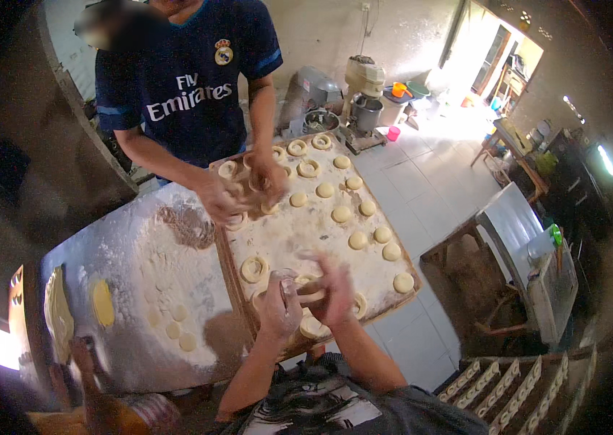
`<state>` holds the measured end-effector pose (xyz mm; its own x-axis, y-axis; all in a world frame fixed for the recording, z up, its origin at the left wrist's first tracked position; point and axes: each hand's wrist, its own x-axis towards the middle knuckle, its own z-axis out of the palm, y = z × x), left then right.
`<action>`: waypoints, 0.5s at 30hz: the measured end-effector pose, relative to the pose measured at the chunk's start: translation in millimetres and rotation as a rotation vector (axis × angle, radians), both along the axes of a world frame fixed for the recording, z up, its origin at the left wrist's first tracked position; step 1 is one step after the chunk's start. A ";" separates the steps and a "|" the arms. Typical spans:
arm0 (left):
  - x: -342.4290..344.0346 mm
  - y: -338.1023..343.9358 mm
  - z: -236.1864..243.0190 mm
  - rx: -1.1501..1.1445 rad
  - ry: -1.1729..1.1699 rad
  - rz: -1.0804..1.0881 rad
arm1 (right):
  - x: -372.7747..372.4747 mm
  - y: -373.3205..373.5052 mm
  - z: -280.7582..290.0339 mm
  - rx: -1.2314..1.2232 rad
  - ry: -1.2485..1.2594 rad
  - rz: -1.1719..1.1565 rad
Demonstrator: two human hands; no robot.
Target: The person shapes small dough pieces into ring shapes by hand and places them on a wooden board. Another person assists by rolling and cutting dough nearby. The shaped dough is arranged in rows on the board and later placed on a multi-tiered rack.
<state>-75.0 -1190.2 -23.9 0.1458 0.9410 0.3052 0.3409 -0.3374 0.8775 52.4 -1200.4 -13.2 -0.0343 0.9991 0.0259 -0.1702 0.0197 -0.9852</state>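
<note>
Near the front edge of a floured wooden board (pixel 292 243), a pale dough ring (pixel 311 296) spans the gap between my two hands. My left hand (pixel 280 304) is closed at the ring's left side, its fingers dusted with flour. On the other side my right hand (pixel 333 293) touches the ring; its fingers are smeared by motion. Below and beside my hands lie more rings, among them one (pixel 314 326) partly under my wrists and another (pixel 253 270) to the left. Round dough pieces (pixel 358 240) sit along the board's right side.
Across the board, a co-worker's hands (pixel 238 192) handle dough, blurred. To the left a floured metal table (pixel 132 239) carries flat dough discs (pixel 188 341) and a yellow slab (pixel 103 304). Another person's hand (pixel 83 355) is at lower left. Filled racks (pixel 516 391) stand lower right; a mixer (pixel 364 94) is behind.
</note>
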 end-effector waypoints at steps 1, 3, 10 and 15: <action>10.5 0.3 1.3 0.081 0.012 -0.001 | 11.8 -1.5 4.6 -0.151 0.293 -0.035; 27.0 -2.2 9.6 -0.077 -0.018 -0.067 | 33.6 0.8 -22.9 -0.163 0.300 0.000; 66.3 16.1 1.7 -0.199 0.023 -0.185 | 81.7 7.4 -34.7 -0.008 0.135 -0.089; 102.7 42.3 17.6 -0.255 0.053 -0.113 | 104.4 22.5 -20.9 -0.328 0.126 -0.084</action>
<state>27.8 -1147.9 -6.3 0.2640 0.9632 0.0502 0.3612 -0.1470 0.9208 156.9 -1177.9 -34.1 0.0314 0.9543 -0.2973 -0.3020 -0.2745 -0.9129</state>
